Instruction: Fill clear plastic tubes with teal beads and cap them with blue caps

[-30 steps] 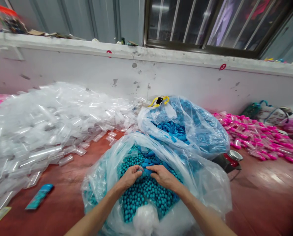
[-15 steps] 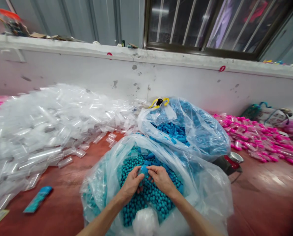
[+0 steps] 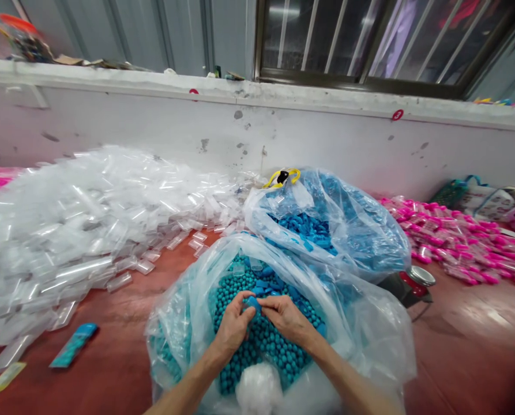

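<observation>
Head view: we see both bare hands working above the mouth of a bead bag (image 3: 372, 328), with teal beads (image 3: 266, 341) heaped below them.
Blue piece: one small blue piece (image 3: 254, 303) sits between the two sets of fingertips, over the beads and inside the ring of the bag's mouth; its exact shape is too small and too covered to tell.
Left hand: our left hand (image 3: 232, 324) pinches the piece between thumb and forefinger; anything under the curled fingers is hidden.
Right hand: our right hand (image 3: 285, 317) has thumb and forefinger closed on the piece's right edge; how firmly, we cannot tell.
Step in hand: we judge it to be two-handed fitting or turning of the piece, not picking up.
Next move: we judge it calls for a steady left pinch while the right fingertips adjust, kept above the heap so that a slip lands among the beads.
Bag edges: loose film rises around both wrists; a white plastic bundle (image 3: 259, 387) stands at the near side, between the forearms.
Beyond the mouth: a second bag (image 3: 365, 227) of blue parts lies against the far side, leaving little forward room.
Left side: bare red surface (image 3: 119, 351) separates the bead bag from a teal-filled packet (image 3: 74, 346) and the clear plastic pile (image 3: 105, 225).
Right side: a metal-lidded jar (image 3: 419, 276) stands near the bags; red surface lies bare nearer us.
</observation>
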Motion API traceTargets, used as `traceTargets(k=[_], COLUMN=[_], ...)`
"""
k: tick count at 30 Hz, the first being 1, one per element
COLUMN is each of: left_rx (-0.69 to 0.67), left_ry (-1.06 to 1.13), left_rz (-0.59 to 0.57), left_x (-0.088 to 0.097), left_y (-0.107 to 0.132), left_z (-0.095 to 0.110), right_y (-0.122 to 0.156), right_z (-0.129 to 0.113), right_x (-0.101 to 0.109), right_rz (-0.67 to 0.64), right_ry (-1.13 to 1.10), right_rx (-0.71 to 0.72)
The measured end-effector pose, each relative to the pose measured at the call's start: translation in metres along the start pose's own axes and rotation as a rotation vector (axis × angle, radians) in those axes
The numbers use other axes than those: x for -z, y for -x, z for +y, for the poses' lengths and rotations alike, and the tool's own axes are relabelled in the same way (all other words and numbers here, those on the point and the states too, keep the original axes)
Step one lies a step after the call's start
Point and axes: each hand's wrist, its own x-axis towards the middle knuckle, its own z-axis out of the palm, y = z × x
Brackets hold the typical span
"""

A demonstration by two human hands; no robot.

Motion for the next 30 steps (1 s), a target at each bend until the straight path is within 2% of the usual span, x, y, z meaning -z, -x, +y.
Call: traceTargets(k=[4,7,9,11,13,16,18,20,22,25,30], left_rx=[0.029,0.095,0.091,0.050,0.013,-0.023,-0.068,-0.114,-0.125,-0.069,-0.019], left_ry=[-0.033,-0.066,-0.078,-0.080,-0.083,-0.076,-0.035,0.023,0.062,0.074,0.089], left_rz=[0.009,-0.104,-0.157,-0.164,-0.134,-0.029,0.022,0.027,0.017,0.011,0.053], left_x=[0.003,0.008,0.010,0.008,0.005,0.000,-0.002,-0.003,-0.005,-0.008,-0.012], left_y=[0.002,0.006,0.009,0.012,0.014,0.017,0.018,0.019,0.020,0.022,0.024], left_z=[0.003,0.010,0.011,0.011,0.010,0.011,0.014,0.016,0.018,0.020,0.022], right_y=[0.003,0.002,0.000,0.000,0.003,0.011,0.015,0.018,0.019,0.019,0.021], right_z=[0.007,0.012,0.013,0.010,0.003,-0.009,-0.015,-0.017,-0.018,-0.020,-0.024], right_x=[-0.003,-0.001,-0.001,-0.001,-0.003,-0.008,-0.013,-0.019,-0.026,-0.034,-0.040], right_rz=[0.017,0.093,0.162,0.200,0.178,0.042,-0.064,-0.118,-0.092,0.032,0.132], right_ry=[-0.223,-0.426,-0.471,-0.410,-0.259,-0.057,0.019,0.088,0.170,0.259,0.258], right_rx=[-0.151,-0.292,-0.342,-0.340,-0.258,-0.162,-0.197,-0.232,-0.225,-0.168,-0.107])
